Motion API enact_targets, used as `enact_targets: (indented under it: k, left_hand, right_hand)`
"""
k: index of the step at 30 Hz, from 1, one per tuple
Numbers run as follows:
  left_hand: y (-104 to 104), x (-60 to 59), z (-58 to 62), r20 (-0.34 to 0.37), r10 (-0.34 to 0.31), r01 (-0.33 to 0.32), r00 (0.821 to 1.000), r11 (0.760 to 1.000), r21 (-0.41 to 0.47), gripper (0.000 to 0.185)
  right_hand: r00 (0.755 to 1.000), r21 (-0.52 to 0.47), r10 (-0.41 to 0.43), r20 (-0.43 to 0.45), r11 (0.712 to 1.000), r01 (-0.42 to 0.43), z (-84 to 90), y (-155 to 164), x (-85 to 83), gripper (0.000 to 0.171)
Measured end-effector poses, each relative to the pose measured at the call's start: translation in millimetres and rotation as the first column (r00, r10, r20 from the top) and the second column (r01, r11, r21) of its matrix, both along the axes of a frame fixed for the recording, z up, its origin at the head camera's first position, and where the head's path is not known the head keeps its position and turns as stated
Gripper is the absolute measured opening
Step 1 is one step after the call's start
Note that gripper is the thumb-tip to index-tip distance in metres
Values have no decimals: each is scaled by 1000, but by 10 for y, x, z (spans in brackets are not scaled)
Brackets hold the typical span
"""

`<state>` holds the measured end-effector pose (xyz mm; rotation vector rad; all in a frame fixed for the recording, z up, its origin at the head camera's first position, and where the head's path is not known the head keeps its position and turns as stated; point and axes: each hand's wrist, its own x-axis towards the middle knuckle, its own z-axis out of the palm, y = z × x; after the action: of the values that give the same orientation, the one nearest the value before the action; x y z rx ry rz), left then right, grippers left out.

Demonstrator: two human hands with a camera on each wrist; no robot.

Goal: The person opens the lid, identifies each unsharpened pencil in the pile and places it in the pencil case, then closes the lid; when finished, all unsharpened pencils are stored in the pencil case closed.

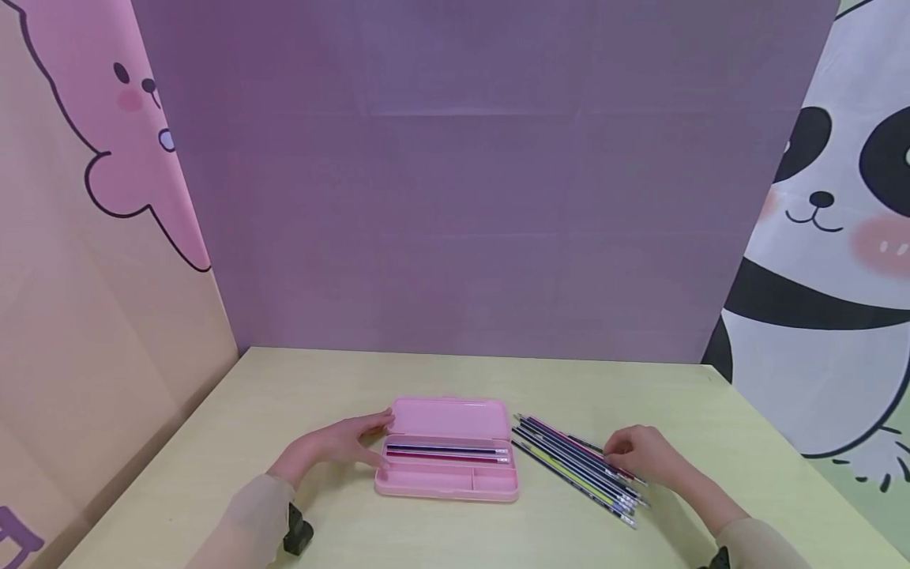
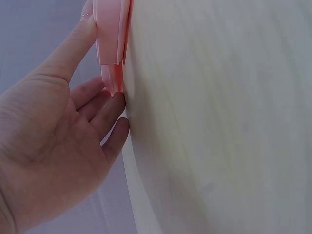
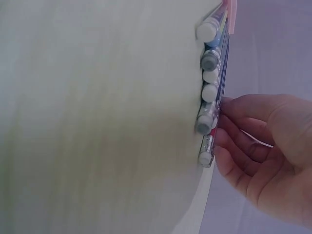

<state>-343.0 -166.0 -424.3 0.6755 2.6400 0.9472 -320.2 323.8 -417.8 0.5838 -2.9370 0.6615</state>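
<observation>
A pink pencil case (image 1: 446, 480) lies unfolded on the table, its lid (image 1: 449, 419) tipped back. Two pencils (image 1: 448, 454), one dark and one red, lie lengthwise in its upper compartment. My left hand (image 1: 340, 442) spans the case's left side, thumb on the near part and fingers against the lid; in the left wrist view its fingers look extended. A loose bundle of pencils (image 1: 569, 462), mostly dark with a yellow-green one, slants to the right of the case. At the bundle's far right edge, my right hand (image 1: 643, 454) pinches a pencil; its fingertips partly hide it.
The pale wooden table (image 1: 334, 379) meets a purple backdrop (image 1: 455, 197) at its far edge. Panels with a pink cartoon figure and a panda (image 1: 817, 316) flank it. White eraser ends (image 3: 209, 92) of the pencils point toward the right wrist camera.
</observation>
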Motion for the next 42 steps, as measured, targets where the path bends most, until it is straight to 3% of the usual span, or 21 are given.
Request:
enact_targets:
  k: [24,29,42]
  left_hand:
    - [-7,0,-12,-1,-1,1,1000,1000,8,89]
    - [-9,-3,-8,0,0,0,1000,1000,8,89]
    - [-16,-8,-12,-3,-9,9,1000,1000,4,88]
  right_hand:
    - [1000,87,6,-28,996,-3,51,-8,16,8]
    - [999,42,-22,-25,999,23,23,21,-1,6]
    - [992,-94,-54,-113,995,44,78,21,68,5]
